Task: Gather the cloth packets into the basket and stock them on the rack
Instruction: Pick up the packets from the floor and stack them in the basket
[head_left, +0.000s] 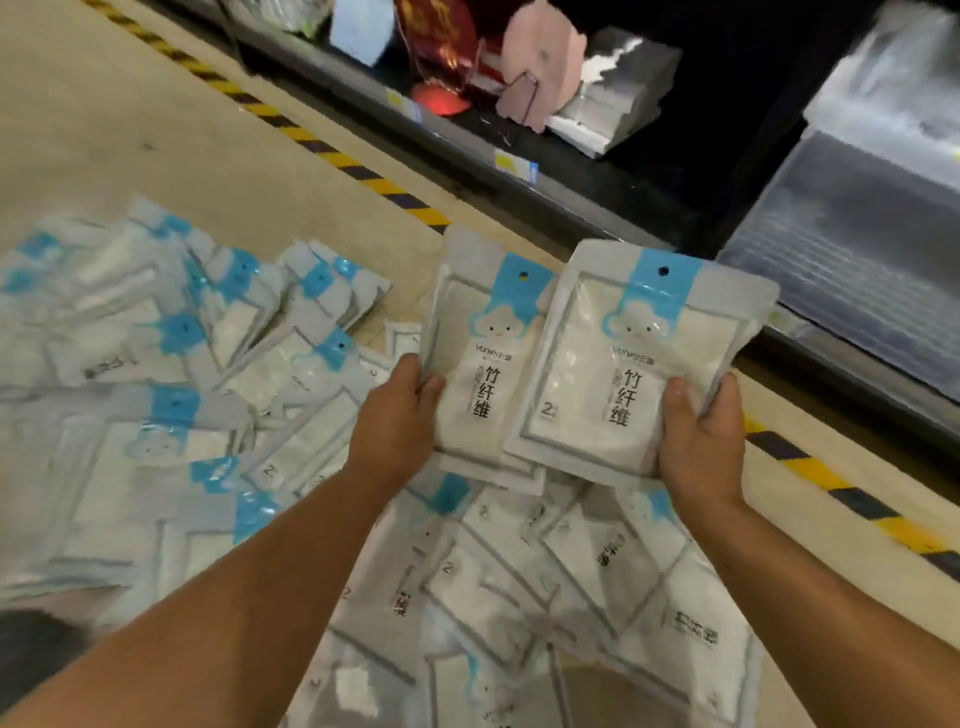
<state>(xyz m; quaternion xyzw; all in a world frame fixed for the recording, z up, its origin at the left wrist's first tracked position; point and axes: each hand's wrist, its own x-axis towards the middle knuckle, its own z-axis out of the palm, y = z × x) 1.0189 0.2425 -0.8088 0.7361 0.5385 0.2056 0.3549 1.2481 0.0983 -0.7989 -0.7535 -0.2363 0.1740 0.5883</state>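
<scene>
Head view: a beige floor (156, 130) carries a loose heap of cloth packets (156, 389) at left and bottom. Striped yellow-and-black tape (332, 156) edges the floor. The left hand (395, 421) curls its fingers round the left packet (483, 364). The right hand (701, 441) grips the right packet (639, 364), which overlaps the left one. Behind them runs a dark rack (571, 192) with a pink item (540, 62) and grey stacks (857, 260).

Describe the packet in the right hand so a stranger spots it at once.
Find the dark rack behind the striped floor tape; before it lies a pile of cloth packets. Two packets are held up above the pile: this packet is the front one, overlapping the left packet, with the right hand gripping its lower right edge.
</scene>
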